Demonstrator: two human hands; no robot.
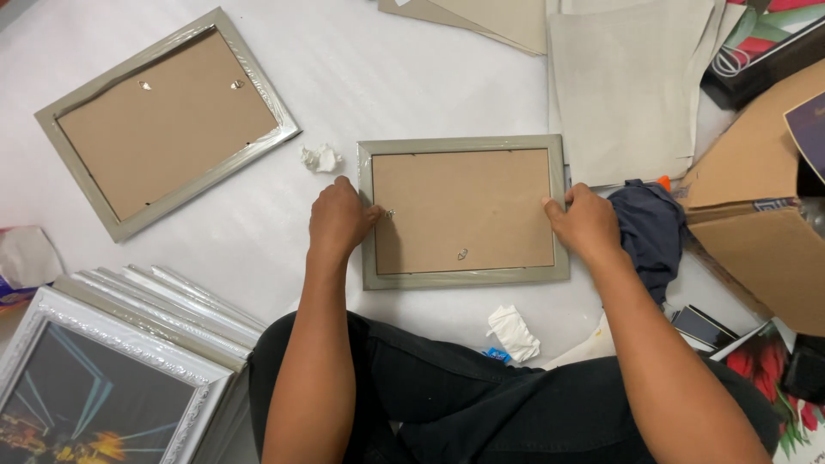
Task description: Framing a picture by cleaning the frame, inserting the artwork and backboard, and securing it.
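Observation:
A grey picture frame (464,277) lies face down on the white surface in front of me, its brown backing board up, with two small metal hangers on it. My left hand (339,216) rests on the frame's left edge, fingertips on the backing near a hanger. My right hand (586,222) presses on the right edge, fingers curled over the rim. Neither hand lifts the frame.
A second grey frame (163,120) lies face down at upper left. A stack of frames (129,344) sits at lower left. Crumpled paper bits (320,157) (513,332), a dark cloth (651,228), grey sheets (623,86) and a cardboard box (756,198) surround it.

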